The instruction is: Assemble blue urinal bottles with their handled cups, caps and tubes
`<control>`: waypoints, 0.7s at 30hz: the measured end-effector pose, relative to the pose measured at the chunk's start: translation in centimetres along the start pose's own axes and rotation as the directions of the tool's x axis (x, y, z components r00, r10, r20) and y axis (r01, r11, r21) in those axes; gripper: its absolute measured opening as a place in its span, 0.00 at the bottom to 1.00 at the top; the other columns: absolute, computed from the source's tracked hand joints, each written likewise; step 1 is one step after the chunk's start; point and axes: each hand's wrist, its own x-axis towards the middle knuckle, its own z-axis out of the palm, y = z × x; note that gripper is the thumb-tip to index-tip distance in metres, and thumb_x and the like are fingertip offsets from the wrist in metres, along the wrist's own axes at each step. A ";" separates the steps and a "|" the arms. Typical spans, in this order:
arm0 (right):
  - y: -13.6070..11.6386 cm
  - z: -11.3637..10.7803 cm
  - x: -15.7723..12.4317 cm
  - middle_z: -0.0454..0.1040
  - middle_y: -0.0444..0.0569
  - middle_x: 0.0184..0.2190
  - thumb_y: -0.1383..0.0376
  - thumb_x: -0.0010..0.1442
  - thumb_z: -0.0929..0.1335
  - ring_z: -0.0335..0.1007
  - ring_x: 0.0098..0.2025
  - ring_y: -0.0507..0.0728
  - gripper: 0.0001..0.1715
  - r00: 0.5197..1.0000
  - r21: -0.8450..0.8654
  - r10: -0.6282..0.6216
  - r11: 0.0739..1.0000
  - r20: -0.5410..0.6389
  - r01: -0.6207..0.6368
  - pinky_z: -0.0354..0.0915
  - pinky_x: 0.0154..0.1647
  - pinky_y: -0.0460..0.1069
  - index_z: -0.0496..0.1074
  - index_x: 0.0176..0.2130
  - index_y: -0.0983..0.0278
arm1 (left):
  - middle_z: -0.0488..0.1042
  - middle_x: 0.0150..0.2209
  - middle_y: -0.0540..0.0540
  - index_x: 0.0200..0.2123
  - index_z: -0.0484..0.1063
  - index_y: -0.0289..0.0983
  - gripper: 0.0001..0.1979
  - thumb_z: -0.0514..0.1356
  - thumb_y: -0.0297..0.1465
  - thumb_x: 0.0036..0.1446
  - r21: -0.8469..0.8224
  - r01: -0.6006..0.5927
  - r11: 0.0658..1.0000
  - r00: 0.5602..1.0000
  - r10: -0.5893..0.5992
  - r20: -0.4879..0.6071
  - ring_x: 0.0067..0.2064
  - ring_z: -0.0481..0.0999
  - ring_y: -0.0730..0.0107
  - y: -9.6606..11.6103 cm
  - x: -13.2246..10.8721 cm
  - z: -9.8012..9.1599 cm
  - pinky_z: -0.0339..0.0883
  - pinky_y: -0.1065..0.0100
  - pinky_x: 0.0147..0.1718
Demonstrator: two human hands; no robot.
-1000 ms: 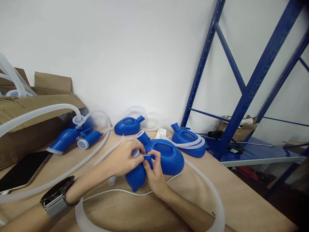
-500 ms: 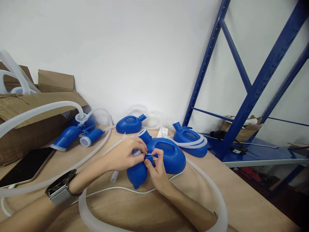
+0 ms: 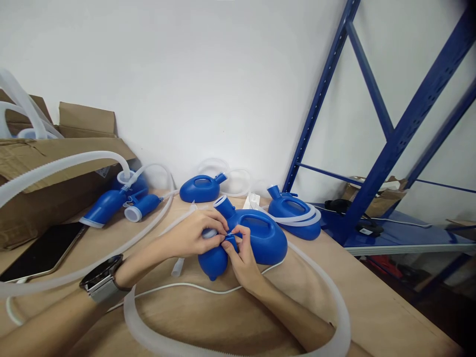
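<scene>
My left hand (image 3: 201, 230) and my right hand (image 3: 243, 258) meet at the middle of the table, fingertips almost touching. A small blue plastic cap (image 3: 231, 241) is pinched between the thumb and fingers of my right hand. The left thumb and fingers close on something small beside it; the fingers hide what it is. Just under the left hand is a rounded blue receptacle (image 3: 212, 264) with a pale rim and a nub at its lower end. A large blue urinal bottle (image 3: 266, 245) with a handle and angled neck lies directly behind my hands.
More blue urinal bottles (image 3: 200, 189) (image 3: 293, 213) stand at the back. A translucent hose (image 3: 334, 292) loops around the front. On the left are a cardboard box (image 3: 48, 198), blue receptacles (image 3: 109, 206) and a phone (image 3: 42, 250). Blue shelving (image 3: 388, 163) rises at right.
The camera view has shifted slightly. Both hands stay together at the small blue cap, with only a slight change of finger position; the cap sits a little more turned.
</scene>
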 end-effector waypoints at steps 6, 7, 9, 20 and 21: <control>-0.2 -0.1 0.3 0.66 0.39 0.29 0.51 0.68 0.66 0.61 0.28 0.52 0.18 1.000 0.004 0.007 1.000 0.009 -0.007 0.58 0.30 0.47 0.60 0.49 0.57 | 0.82 0.41 0.41 0.33 0.80 0.36 0.12 0.56 0.25 0.61 0.146 0.014 0.989 0.998 -0.004 -0.065 0.43 0.81 0.61 0.2 0.2 1.3 0.74 0.62 0.46; -0.1 -0.1 0.3 0.66 0.39 0.28 0.51 0.68 0.66 0.61 0.28 0.52 0.17 1.000 -0.001 0.002 1.000 0.008 -0.002 0.57 0.30 0.47 0.60 0.49 0.57 | 0.82 0.41 0.41 0.33 0.80 0.36 0.12 0.55 0.25 0.60 0.167 0.007 0.986 0.996 0.008 -0.087 0.43 0.80 0.61 0.2 0.2 1.7 0.74 0.62 0.45; 0.0 -0.1 0.3 0.65 0.39 0.28 0.52 0.68 0.65 0.61 0.29 0.52 0.16 1.000 -0.011 -0.009 1.000 0.013 0.009 0.57 0.30 0.47 0.59 0.48 0.57 | 0.81 0.39 0.40 0.32 0.79 0.36 0.12 0.55 0.24 0.60 0.193 -0.020 0.981 0.990 0.047 -0.135 0.42 0.80 0.61 0.0 0.1 2.2 0.74 0.62 0.44; -0.5 0.0 -0.2 0.65 0.38 0.28 0.54 0.69 0.66 0.63 0.29 0.53 0.14 0.999 -0.080 -0.033 0.996 0.025 0.035 0.60 0.33 0.48 0.60 0.49 0.57 | 0.79 0.42 0.38 0.36 0.77 0.35 0.12 0.53 0.24 0.64 0.242 -0.205 0.948 0.971 0.227 -0.069 0.46 0.77 0.59 0.6 -0.7 1.2 0.73 0.58 0.48; -0.4 0.0 -0.3 0.65 0.38 0.28 0.55 0.69 0.66 0.64 0.30 0.54 0.14 0.999 -0.095 -0.038 0.995 0.017 0.040 0.61 0.34 0.49 0.61 0.49 0.57 | 0.78 0.42 0.38 0.35 0.76 0.36 0.13 0.52 0.24 0.65 0.251 -0.205 0.946 0.973 0.225 -0.053 0.45 0.77 0.59 0.7 -0.8 1.1 0.73 0.58 0.49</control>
